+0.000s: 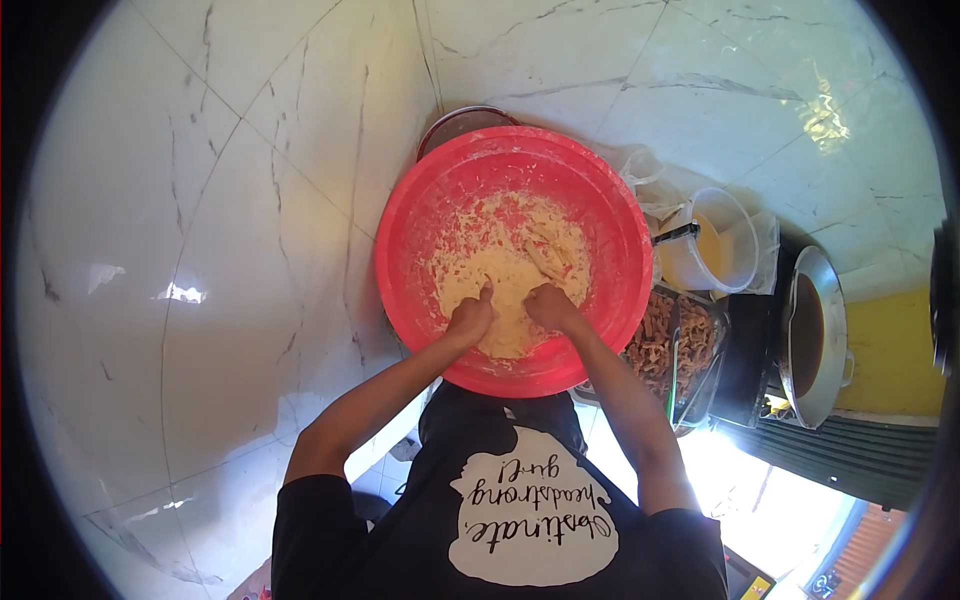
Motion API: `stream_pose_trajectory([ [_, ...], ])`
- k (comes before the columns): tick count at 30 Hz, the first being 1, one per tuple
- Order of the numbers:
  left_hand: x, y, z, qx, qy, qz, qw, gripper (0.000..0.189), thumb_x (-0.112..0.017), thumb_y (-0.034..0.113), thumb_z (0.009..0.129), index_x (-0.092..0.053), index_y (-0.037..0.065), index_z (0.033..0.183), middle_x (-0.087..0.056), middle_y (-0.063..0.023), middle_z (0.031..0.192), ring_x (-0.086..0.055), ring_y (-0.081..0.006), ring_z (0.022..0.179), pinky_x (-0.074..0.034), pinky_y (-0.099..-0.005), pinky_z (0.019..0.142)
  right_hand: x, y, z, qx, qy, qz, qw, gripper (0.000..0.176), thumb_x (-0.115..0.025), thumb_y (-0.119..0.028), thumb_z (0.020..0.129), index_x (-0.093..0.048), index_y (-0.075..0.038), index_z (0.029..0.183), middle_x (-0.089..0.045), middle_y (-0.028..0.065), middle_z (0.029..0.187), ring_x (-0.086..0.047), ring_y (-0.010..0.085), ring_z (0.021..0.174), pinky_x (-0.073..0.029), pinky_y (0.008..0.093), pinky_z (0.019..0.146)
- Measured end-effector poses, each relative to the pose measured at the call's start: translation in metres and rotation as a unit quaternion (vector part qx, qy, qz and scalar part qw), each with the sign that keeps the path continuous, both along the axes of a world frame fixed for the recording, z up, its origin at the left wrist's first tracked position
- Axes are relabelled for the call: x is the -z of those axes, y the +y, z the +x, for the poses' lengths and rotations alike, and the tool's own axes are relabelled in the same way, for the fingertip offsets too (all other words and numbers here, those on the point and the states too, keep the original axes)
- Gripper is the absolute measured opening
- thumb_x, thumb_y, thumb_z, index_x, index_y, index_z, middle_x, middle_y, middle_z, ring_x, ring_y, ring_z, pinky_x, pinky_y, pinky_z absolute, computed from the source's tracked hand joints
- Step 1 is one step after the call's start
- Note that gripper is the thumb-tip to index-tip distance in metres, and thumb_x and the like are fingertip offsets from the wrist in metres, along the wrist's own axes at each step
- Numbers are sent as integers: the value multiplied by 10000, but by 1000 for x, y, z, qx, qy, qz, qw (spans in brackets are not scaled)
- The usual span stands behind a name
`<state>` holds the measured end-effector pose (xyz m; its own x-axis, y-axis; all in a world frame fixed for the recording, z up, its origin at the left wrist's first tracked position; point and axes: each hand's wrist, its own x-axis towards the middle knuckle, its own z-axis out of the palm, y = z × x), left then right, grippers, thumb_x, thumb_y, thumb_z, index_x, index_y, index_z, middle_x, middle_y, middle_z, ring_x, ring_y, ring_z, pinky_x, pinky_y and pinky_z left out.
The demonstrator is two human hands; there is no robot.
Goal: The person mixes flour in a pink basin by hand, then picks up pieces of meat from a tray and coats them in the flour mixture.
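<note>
A wide red basin (405, 235) holds a pale, crumbly flour mixture (510, 285), with loose flakes up its inner wall. My left hand (472, 318) is closed in a fist, thumb raised, pressed into the front left of the mixture. Beside it, a small gap away, my right hand (548, 306) is also a fist pushed down into the flour. Whatever lies inside or under the fingers of either hand is hidden. Just beyond my right hand rests a flour-covered, elongated piece (545, 258).
At the right stand a clear plastic tub (738, 245) of yellowish liquid with a dark handle, a tray of brown fried pieces (655, 345) with a green-handled utensil (672, 385), and a large pan (835, 345) of dark liquid. Marbled tile walls (270, 200) rise left and behind.
</note>
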<state>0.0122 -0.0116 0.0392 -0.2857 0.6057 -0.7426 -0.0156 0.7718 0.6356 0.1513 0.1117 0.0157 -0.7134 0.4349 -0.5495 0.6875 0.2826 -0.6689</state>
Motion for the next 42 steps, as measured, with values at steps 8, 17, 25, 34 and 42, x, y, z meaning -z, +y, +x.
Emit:
stream_pose_trajectory([
  [8, 54, 35, 34, -269, -54, -69, 959, 704, -271, 543, 866, -547, -79, 1048, -556, -252, 1061, -537, -361, 992, -393, -412, 867, -12, -28, -32, 200, -142, -94, 965, 359, -445, -222, 784, -582, 95, 883, -612, 237, 841, -628, 300, 739, -502, 372, 635],
  [17, 10, 13, 11, -82, 35, 10, 996, 690, -230, 543, 880, -590, -39, 971, -563, -265, 1029, -530, -353, 1016, -385, -405, 877, -38, -8, -8, 142, -6, -139, 980, 285, -457, -189, 770, -603, 55, 794, -614, 181, 748, -596, 227, 665, -448, 325, 589],
  [25, 69, 12, 18, -148, -5, -30, 989, 668, -266, 521, 881, -516, -54, 1112, -498, -260, 1156, -478, -352, 1092, -375, -393, 894, 31, -13, 0, 43, -103, 79, 991, 301, -501, -234, 769, -574, 51, 833, -600, 170, 729, -621, 260, 715, -492, 337, 613],
  [34, 7, 20, 30, -225, 22, 13, 974, 704, -256, 541, 875, -566, -75, 1019, -546, -267, 1069, -510, -370, 1036, -381, -408, 879, -11, -15, -10, 257, 44, -162, 952, 297, -484, -224, 807, -544, 57, 733, -565, 155, 652, -607, 273, 601, -487, 373, 522],
  [42, 1, 6, 13, -103, 80, -26, 991, 722, -242, 553, 872, -551, -77, 1039, -537, -271, 1086, -509, -368, 1040, -377, -408, 888, -6, -7, 0, 42, -58, 119, 990, 285, -465, -191, 779, -585, 67, 794, -608, 201, 732, -634, 295, 675, -513, 367, 590],
])
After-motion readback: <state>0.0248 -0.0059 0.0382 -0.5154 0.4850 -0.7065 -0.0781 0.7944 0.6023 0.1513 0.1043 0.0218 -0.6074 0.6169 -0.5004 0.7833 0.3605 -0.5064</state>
